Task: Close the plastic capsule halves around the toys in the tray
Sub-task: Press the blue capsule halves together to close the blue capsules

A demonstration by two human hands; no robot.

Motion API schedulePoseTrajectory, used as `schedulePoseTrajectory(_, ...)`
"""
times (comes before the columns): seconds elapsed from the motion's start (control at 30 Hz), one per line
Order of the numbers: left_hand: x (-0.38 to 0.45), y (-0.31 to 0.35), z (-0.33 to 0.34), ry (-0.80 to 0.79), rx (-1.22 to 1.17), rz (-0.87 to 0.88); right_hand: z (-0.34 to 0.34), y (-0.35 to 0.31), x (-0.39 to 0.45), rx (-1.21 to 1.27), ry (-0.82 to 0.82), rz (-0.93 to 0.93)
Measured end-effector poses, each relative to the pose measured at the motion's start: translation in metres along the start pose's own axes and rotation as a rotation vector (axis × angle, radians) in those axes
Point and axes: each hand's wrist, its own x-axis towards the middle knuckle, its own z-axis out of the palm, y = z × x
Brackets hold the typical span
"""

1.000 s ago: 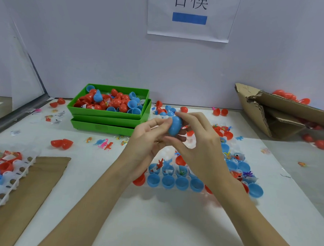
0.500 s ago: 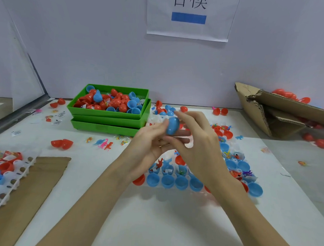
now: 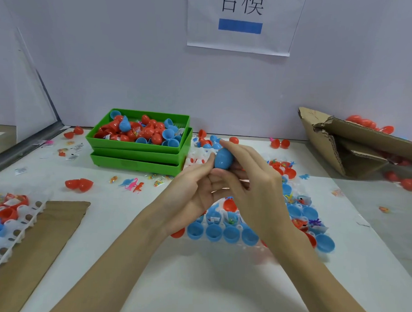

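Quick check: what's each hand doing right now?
Left hand: pinches the blue capsule with thumb and fingers.
Right hand: grips the same blue capsule between thumb and forefinger.

Bare table (image 3: 218, 286) lies nearside; 2 stacked green trays (image 3: 139, 153) and cardboard box (image 3: 356, 148) flank the far side.

Closed blue capsule (image 3: 223, 159) upright above white tray (image 3: 201, 155), open halves (image 3: 213, 232)
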Motion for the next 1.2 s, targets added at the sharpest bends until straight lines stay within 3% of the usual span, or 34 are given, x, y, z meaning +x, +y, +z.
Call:
schedulePoseTrajectory(0.4, 0.000, 0.003, 0.002, 0.137, 0.154, -0.046, -0.009, 0.012, 0.004, -0.051, -0.203, 0.051)
schedulePoseTrajectory(0.5, 0.000, 0.007, -0.001, 0.160, 0.172, -0.030, -0.012, 0.010, 0.008, -0.002, -0.069, 0.126)
schedulePoseTrajectory(0.6, -0.001, 0.013, -0.004, 0.212, 0.208, 0.004, -0.024, 0.013, 0.024, 0.420, 0.090, 0.520)
schedulePoseTrajectory(0.7, -0.002, 0.018, -0.008, 0.320, 0.215, 0.072, -0.053, 0.048, 0.069, 1.333, 0.265, 1.013)
schedulePoseTrajectory(0.77, -0.003, 0.019, -0.011, 0.374, 0.197, 0.089, -0.076, 0.078, 0.106, 1.619, 0.489, 1.141)
schedulePoseTrajectory(0.83, -0.003, 0.021, -0.014, 0.393, 0.180, 0.100, -0.090, 0.105, 0.136, 1.611, 0.618, 1.118)
schedulePoseTrajectory(0.9, -0.003, 0.023, -0.016, 0.395, 0.161, 0.103, -0.095, 0.126, 0.147, 1.541, 0.642, 1.148)
schedulePoseTrajectory(1.07, -0.002, 0.027, -0.023, 0.378, 0.122, 0.107, -0.101, 0.149, 0.126, 1.320, 0.452, 1.181)
schedulePoseTrajectory(1.2, -0.002, 0.027, -0.022, 0.387, 0.144, 0.118, -0.093, 0.125, 0.078, 1.202, 0.261, 1.131)
